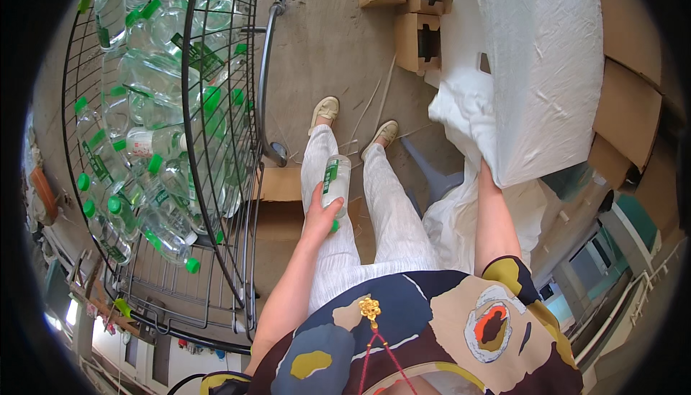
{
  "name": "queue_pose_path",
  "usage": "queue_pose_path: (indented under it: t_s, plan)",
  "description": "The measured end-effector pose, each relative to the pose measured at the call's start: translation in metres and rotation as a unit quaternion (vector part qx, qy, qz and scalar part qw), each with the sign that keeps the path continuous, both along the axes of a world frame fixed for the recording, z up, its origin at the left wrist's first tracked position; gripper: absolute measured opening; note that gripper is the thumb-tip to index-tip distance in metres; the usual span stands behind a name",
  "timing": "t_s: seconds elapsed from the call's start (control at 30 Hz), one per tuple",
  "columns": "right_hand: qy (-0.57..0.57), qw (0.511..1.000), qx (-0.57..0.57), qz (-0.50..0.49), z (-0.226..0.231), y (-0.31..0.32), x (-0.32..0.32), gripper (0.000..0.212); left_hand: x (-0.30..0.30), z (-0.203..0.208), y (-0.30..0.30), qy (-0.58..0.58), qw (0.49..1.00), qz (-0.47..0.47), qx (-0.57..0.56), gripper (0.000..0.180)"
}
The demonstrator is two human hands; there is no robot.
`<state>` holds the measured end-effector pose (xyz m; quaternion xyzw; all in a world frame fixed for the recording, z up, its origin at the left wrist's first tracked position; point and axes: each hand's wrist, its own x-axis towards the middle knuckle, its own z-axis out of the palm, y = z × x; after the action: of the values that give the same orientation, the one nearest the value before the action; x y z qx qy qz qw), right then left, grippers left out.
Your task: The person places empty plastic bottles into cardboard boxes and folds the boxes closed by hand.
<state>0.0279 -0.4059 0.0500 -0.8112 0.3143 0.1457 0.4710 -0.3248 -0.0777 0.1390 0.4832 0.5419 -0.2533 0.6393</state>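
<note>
My left hand [320,216] is wrapped round a clear plastic bottle [336,179] with a green label. I hold it in front of my legs, its green cap tilted down toward me. On the right, my right forearm [498,222] reaches up to a big white-covered block [543,71]. That hand goes out of sight behind the block's lower edge, beside crumpled white sheeting [461,110], so its fingers are hidden. To my left stands a black wire cart [248,265] heaped with clear plastic bottles [155,82], most with green caps.
Cardboard boxes [417,46] with dark contents stand on the concrete floor [309,42] ahead. More cardboard [630,107] leans at the far right. A metal handle [268,71] sticks out from the cart's side. Beside my left leg lies an opened carton [279,215], and thin strips [385,92] litter the floor.
</note>
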Motion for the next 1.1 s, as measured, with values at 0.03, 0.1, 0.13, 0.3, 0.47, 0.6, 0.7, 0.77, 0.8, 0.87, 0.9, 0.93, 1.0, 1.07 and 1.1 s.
queue_pose_path:
  t_s: [0.03,0.1,0.13,0.3,0.47,0.6,0.7,0.77,0.8,0.87,0.9,0.93,1.0,1.07,1.1]
  plan:
    - [-0.001,1.000,-0.027,0.014,0.011,-0.013,-0.004,0.070,-0.001,0.000,0.001,0.002,1.000,0.008,-0.006,0.083]
    - [0.003,0.995,-0.082,0.058,0.031,-0.028,-0.001,0.069,-0.001,0.004,-0.001,0.012,0.999,0.035,-0.018,0.083]
    - [0.006,0.990,-0.113,0.080,0.039,-0.042,-0.002,0.068,0.004,0.012,0.002,0.024,0.999,0.029,-0.018,0.082]
    - [0.043,0.931,-0.274,0.238,0.040,-0.087,-0.017,0.066,0.002,0.011,0.000,0.008,0.999,0.026,-0.019,0.083]
    - [0.077,0.853,-0.197,0.478,0.032,-0.093,-0.060,0.064,0.004,0.027,-0.017,-0.016,1.000,0.006,0.016,0.086]
    - [0.187,0.846,-0.088,0.491,0.052,0.006,-0.093,0.043,0.019,0.063,-0.018,-0.058,0.998,0.028,0.016,0.086]
    - [0.249,0.804,0.031,0.540,0.079,0.042,-0.101,0.044,0.051,0.118,0.005,-0.172,0.981,0.070,0.055,0.087]
    - [0.199,0.801,0.114,0.553,0.104,0.050,-0.103,0.045,0.071,0.149,0.023,-0.245,0.954,0.050,0.164,0.088]
    - [0.201,0.795,0.133,0.558,0.111,0.046,-0.099,0.045,0.084,0.177,0.038,-0.273,0.943,0.074,0.178,0.088]
    - [0.183,0.784,0.125,0.579,0.129,0.038,-0.082,0.045,0.100,0.225,0.062,-0.303,0.924,0.153,0.175,0.090]
    - [0.173,0.789,0.119,0.577,0.143,0.035,-0.072,0.044,0.101,0.237,0.074,-0.336,0.895,0.161,0.245,0.092]
    - [0.165,0.780,0.093,0.597,0.154,0.031,-0.062,0.043,0.101,0.253,0.086,-0.337,0.888,0.178,0.257,0.093]
    - [0.150,0.762,0.035,0.629,0.172,0.022,-0.047,0.042,0.098,0.267,0.111,-0.360,0.853,0.183,0.331,0.090]
    - [0.132,0.763,0.034,0.632,0.184,0.014,-0.040,0.042,0.087,0.253,0.143,-0.284,0.824,0.119,0.476,0.081]
    - [0.125,0.761,0.033,0.635,0.190,0.010,-0.038,0.043,0.074,0.235,0.157,-0.225,0.828,0.092,0.506,0.076]
